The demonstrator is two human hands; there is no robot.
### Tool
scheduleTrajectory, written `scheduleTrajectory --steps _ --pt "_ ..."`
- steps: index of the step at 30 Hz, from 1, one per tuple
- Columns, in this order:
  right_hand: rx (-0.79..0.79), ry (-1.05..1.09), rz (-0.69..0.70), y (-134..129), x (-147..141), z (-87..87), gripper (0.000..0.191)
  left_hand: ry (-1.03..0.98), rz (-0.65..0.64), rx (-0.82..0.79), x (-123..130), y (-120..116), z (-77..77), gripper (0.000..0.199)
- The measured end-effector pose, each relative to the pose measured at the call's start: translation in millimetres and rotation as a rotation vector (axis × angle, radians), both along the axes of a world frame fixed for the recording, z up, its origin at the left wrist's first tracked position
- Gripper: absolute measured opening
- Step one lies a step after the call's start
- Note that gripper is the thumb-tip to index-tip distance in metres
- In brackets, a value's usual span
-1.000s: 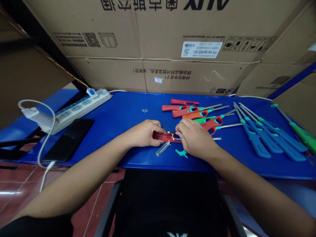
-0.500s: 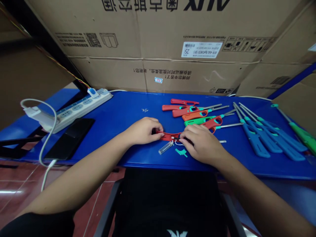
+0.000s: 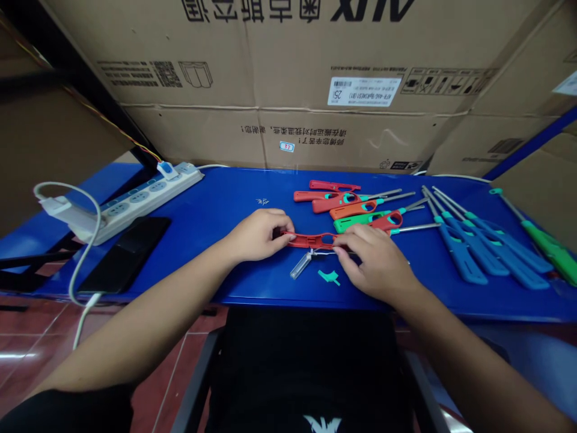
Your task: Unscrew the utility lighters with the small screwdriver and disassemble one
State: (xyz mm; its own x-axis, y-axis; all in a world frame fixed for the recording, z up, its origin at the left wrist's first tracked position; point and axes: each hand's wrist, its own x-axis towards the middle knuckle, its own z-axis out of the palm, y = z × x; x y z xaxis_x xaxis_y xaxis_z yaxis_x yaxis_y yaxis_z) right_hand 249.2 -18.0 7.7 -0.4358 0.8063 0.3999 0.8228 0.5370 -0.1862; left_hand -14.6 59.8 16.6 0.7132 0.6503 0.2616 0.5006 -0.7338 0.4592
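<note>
Blue-topped bench (image 3: 216,204) stood against stacked cardboard cartons (image 3: 315,132). Counted: four blue utility lighters (image 3: 478,258), one green lighter (image 3: 547,249), six more lighter bodies (image 3: 356,207) grouped farther back. Left hand (image 3: 256,236) curled, gripping one end of an open red lighter shell (image 3: 311,241); right hand (image 3: 376,258) pinched the other. Clear tube (image 3: 302,265) and teal piece (image 3: 328,276) lay just below, not touching it.

Black short-sleeve top (image 3: 306,367) w/ white logo (image 3: 321,423) low on front; L hand (image 3: 256,236), R hand (image 3: 376,263) bare, no gloves, forearms uncovered.
</note>
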Motion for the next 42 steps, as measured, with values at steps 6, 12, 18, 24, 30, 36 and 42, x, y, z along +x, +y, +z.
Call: scheduleTrajectory --steps 6,12,18,24,30,36,42 --pt "-0.086 0.058 -0.105 -12.0 37.0 -6.2 0.019 0.005 -0.018 0.017 -0.5 -0.1 2.5 0.015" --pt "-0.147 0.078 -0.064 -16.0 33.5 -23.6 0.017 0.063 -0.015 0.062 0.8 -3.1 0.9 0.016" --pt "-0.178 0.142 0.003 -16.9 36.0 -25.7 0.013 0.102 -0.02 0.122 0.0 -5.0 2.7 0.019" --pt "-0.213 0.135 0.032 -17.3 37.0 -24.3 0.012 0.155 -0.033 0.229 -2.2 -7.5 5.4 0.023" --pt "-0.202 0.109 0.01 -18.0 38.7 -24.8 0.013 0.084 -0.005 0.253 -9.8 -3.5 11.6 0.02" --pt "-0.069 0.069 -0.039 -12.7 21.0 -11.0 0.025 -0.118 0.241 0.119 -25.9 10.2 16.2 0.02" --pt "-0.245 -0.2 0.355 17.0 -54.2 27.3 0.026 -0.3 0.626 -0.074 -37.2 23.7 14.8 0.022"
